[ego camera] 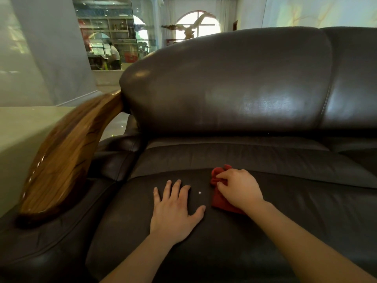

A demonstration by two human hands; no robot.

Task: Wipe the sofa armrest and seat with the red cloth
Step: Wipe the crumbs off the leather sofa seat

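Note:
A dark brown leather sofa fills the view; its seat cushion (265, 231) lies under both my hands. The curved wooden armrest (67, 158) runs along the left side above a leather arm pad. My right hand (240, 188) grips a crumpled red cloth (219, 198) pressed onto the seat near the middle. My left hand (175, 207) rests flat on the seat, fingers spread, holding nothing. A tiny white speck (199, 192) lies on the leather between the two hands.
The padded backrest (234, 82) rises behind the seat. A pale wall ledge (22, 135) stands left of the armrest. Far back are glass panels, shelves, an arched window and a person in the distance.

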